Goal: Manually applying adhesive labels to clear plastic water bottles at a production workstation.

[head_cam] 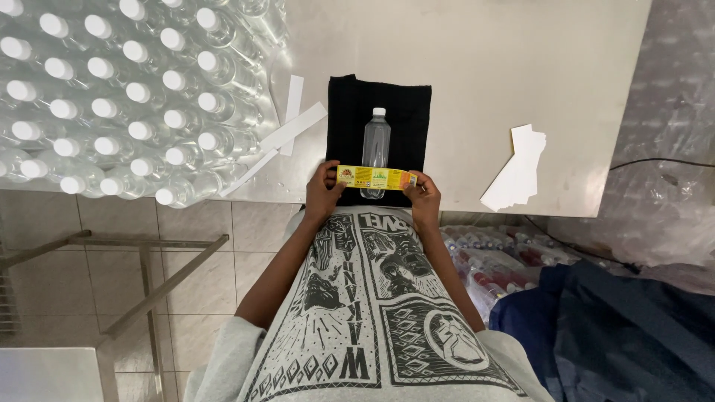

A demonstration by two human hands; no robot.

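A clear plastic bottle (376,146) with a white cap lies on a black cloth (344,126) on the white table (477,67). Across its lower part stretches a yellow and orange label strip (375,177). My left hand (323,194) pinches the strip's left end. My right hand (425,197) pinches its right end. Both hands sit at the table's near edge, just in front of the bottle's base.
Several capped clear bottles (112,97) stand packed at the table's left. White backing strips (292,126) lie beside the cloth. A stack of white strips (516,168) lies at the right. A metal frame (141,260) stands on the tiled floor; blue cloth (618,335) and wrapped bottles are lower right.
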